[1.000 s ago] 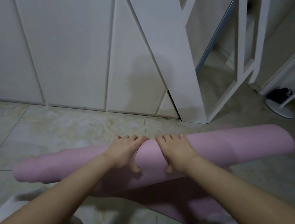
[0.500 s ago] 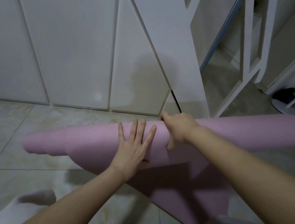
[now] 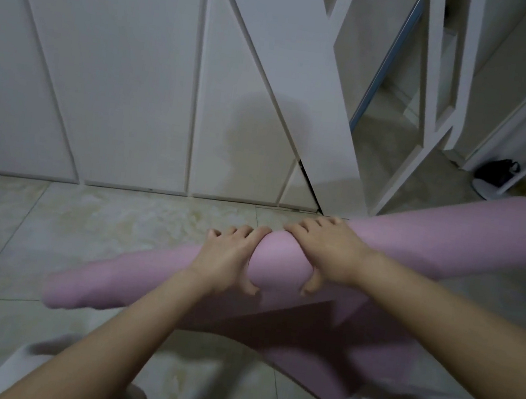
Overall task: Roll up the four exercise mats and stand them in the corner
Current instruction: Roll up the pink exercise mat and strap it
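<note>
A pink exercise mat [image 3: 445, 238] lies mostly rolled into a long tube across the tiled floor, slanting from lower left to upper right. Its unrolled tail [image 3: 317, 359] spreads toward me under my arms. My left hand [image 3: 229, 259] grips the roll near its middle, fingers curled over the top and thumb underneath. My right hand [image 3: 325, 248] grips the roll just to the right of it in the same way. The roll's left end [image 3: 66, 290] is uneven, with inner layers sticking out. Only this one mat is in view.
White panelled wall [image 3: 120, 77] runs along the floor just beyond the roll. A slanted white panel [image 3: 305, 80] and a white frame [image 3: 434, 122] stand at the back right. A dark object on a white round base [image 3: 494, 177] sits far right. My white-clothed knees fill the bottom edge.
My left hand went from lying flat on the mat to curling round the roll again. The roll turned and dropped lower, and the unrolled tail became shorter.
</note>
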### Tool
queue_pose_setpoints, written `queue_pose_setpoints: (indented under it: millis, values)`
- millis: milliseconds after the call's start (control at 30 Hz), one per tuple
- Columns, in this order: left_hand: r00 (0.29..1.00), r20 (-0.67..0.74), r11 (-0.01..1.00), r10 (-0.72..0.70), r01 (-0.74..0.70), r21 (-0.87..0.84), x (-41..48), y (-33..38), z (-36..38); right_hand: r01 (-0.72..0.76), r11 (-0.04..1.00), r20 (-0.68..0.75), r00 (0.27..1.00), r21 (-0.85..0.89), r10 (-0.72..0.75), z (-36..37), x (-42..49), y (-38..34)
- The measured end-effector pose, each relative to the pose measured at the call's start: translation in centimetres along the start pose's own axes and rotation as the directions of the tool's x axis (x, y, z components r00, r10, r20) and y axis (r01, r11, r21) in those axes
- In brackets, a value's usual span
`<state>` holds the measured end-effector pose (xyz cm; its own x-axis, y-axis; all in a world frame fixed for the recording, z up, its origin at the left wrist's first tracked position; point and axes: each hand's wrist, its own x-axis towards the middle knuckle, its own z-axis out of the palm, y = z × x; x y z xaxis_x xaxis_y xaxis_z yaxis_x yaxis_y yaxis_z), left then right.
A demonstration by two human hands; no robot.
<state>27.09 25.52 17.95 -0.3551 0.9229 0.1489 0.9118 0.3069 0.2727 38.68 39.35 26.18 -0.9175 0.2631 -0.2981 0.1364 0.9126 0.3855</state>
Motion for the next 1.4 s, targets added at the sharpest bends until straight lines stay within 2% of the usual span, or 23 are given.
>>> queue_pose_setpoints:
  millis: [100,267,333,433,500,600,700,833,933,1000,1067,1133,1233,1300,1400]
  values:
    - [0.998,0.069,0.999,0.007,-0.004,-0.049,0.1,-0.3,-0.3,-0.022,0.996,-0.015,1.000,-0.081,0.021,0.9,-0.5,-0.7]
    - [0.996,0.091,1.000,0.003,-0.003,0.003,-0.1,-0.3,-0.2,-0.055,0.998,-0.008,0.998,-0.041,0.054,1.3,0.1,-1.5]
    - [0.998,0.044,0.997,-0.042,0.039,0.073,-0.2,0.2,-0.2,-0.078,0.996,-0.026,0.997,-0.033,0.077,0.7,0.8,-1.1]
    - [0.989,-0.123,0.961,-0.077,0.107,0.256,-0.8,1.3,0.5,-0.126,0.992,-0.054,0.991,0.018,0.126,-0.7,2.0,-0.4]
    - [0.976,-0.202,0.945,-0.074,0.134,0.299,-1.0,1.6,1.4,-0.152,0.987,-0.063,0.986,0.053,0.155,-1.7,2.5,0.0]
    - [0.967,-0.247,0.919,-0.058,0.148,0.365,-0.8,1.2,1.9,-0.157,0.983,-0.054,0.985,0.097,0.162,-3.0,3.0,0.3]
    - [0.960,-0.278,0.919,-0.033,0.138,0.370,-0.5,0.3,1.6,-0.133,0.978,0.034,0.991,0.160,0.129,-4.0,3.4,0.5]
    - [0.939,-0.334,0.955,0.085,0.018,0.295,-0.2,-0.4,1.0,-0.142,0.960,0.167,0.981,0.241,0.103,-4.4,3.0,1.1]
    - [0.952,-0.293,0.974,0.090,-0.023,0.224,0.1,-0.1,0.6,-0.157,0.928,0.250,0.965,0.339,0.072,-4.5,1.9,1.6]
    - [0.973,-0.214,0.981,0.084,-0.042,0.192,0.1,0.3,-0.1,-0.149,0.918,0.247,0.967,0.367,0.058,-4.2,1.1,1.7]
    - [0.986,-0.141,0.989,0.087,-0.069,0.129,0.2,0.6,-0.7,-0.100,0.955,0.169,0.984,0.278,0.053,-3.6,0.3,1.5]
    - [0.995,-0.074,0.997,0.068,-0.066,0.029,0.4,0.6,-1.0,-0.039,0.994,0.058,0.998,0.102,0.033,-2.6,-0.3,1.2]
    - [0.999,0.012,0.996,0.052,-0.051,-0.072,0.5,0.2,-1.1,-0.024,0.997,-0.003,1.000,-0.079,0.024,-1.3,-0.8,0.4]
    - [0.997,0.060,0.996,0.046,-0.041,-0.082,0.5,0.0,-1.0,-0.027,0.993,-0.016,1.000,-0.119,0.025,-0.6,-0.7,0.0]
    - [0.998,0.047,0.999,0.040,-0.038,-0.035,0.4,-0.1,-0.9,-0.039,0.994,-0.056,0.998,-0.103,0.034,-0.2,-0.4,-0.3]
